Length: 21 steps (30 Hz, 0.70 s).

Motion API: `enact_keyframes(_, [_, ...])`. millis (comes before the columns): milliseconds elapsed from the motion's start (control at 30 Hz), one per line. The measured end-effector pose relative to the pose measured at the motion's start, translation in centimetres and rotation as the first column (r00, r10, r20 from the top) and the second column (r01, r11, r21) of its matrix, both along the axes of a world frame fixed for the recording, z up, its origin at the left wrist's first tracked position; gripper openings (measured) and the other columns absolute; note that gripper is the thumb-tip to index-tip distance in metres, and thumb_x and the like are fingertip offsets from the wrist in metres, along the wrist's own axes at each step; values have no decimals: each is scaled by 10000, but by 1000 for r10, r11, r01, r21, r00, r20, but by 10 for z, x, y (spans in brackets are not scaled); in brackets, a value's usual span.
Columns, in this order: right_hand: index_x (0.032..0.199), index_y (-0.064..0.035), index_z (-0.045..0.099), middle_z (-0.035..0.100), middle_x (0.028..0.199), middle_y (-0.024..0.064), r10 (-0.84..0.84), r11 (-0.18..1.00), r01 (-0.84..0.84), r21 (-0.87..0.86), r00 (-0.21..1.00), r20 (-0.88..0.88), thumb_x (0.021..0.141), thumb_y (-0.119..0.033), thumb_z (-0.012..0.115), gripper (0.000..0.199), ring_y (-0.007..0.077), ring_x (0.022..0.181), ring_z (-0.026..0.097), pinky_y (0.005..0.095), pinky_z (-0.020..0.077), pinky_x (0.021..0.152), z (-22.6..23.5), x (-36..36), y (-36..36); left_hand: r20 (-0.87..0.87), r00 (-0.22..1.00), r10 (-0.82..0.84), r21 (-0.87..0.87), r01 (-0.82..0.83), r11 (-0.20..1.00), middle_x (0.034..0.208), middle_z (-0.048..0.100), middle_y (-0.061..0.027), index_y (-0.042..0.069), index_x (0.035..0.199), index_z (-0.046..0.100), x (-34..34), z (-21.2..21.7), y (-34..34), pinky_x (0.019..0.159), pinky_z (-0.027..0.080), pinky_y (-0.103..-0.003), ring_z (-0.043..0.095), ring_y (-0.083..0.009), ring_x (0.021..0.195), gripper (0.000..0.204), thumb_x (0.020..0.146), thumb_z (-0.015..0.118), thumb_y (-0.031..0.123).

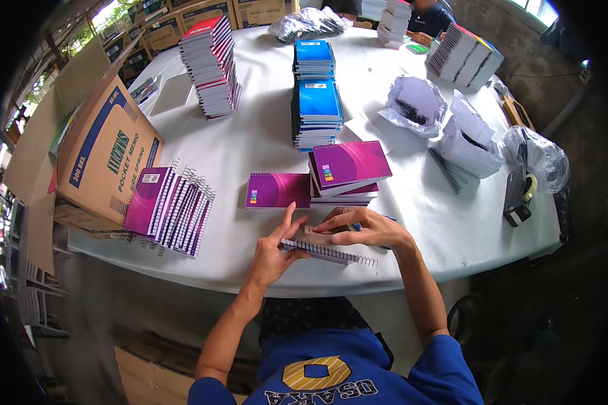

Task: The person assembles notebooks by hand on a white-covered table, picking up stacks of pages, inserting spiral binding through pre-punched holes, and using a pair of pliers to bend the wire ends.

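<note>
At the table's near edge, a small spiral notebook (pixel 324 252) lies with its brown back cover up and its black coil along the near side. Loose wire loops stick out past its right end. My left hand (pixel 275 248) grips the left end, thumb at the coil edge and index finger raised. Across the cover, my right hand (pixel 366 228) presses with bent fingers. Partly hidden under that hand is a blue thing (pixel 356 227); I cannot tell whether it is held. Just beyond are a single purple notebook (pixel 277 190) and a short stack of purple notebooks (pixel 350 165).
Coiled purple notebooks (pixel 165 209) lean beside a large carton (pixel 108 152) at left. Red (pixel 209 67) and blue stacks (pixel 316 101) stand farther back. Paper-wrapped coils (pixel 415 108) and a tape dispenser (pixel 518 196) are at right. A person (pixel 431 19) sits across the table.
</note>
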State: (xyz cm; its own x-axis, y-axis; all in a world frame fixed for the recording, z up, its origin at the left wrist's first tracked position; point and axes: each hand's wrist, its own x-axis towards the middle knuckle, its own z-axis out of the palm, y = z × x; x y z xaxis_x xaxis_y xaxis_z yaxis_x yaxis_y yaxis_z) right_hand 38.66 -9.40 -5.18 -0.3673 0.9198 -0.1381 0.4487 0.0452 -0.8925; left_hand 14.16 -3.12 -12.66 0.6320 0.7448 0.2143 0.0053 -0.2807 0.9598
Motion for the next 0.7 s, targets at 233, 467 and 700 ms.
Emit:
enact_keyframes(233, [1227, -84, 698, 660, 1133, 150, -69, 994, 73, 87, 996, -50, 911, -433, 651, 473, 265, 1031, 616, 389, 474, 904, 3, 4, -18, 3, 994, -113, -69, 113, 991, 1338, 622, -140, 127, 1541, 314, -8, 10, 7, 953, 509, -302, 614, -161, 1179, 940, 760, 819, 263])
enact_keyframes(467, [1136, -65, 709, 607, 1196, 147, -666, 745, 413, 523, 424, 614, 842, -256, 740, 352, 286, 1177, 541, 459, 356, 1001, 9, 82, -93, -14, 928, -372, -146, 366, 919, 1358, 605, -146, 22, 1401, 517, -14, 25, 17, 1086, 407, -337, 531, -232, 1298, 673, 849, 740, 336])
enact_keyframes(700, [1259, -162, 639, 538, 1276, 132, -687, 666, 335, 667, 624, 372, 834, -193, 729, 435, 312, 1240, 485, 482, 347, 1055, -40, 10, -73, 41, 983, -179, -35, 181, 983, 1390, 585, -100, 17, 1356, 571, -17, 19, -5, 1177, 275, -366, 406, -250, 1409, 520, 908, 699, 247])
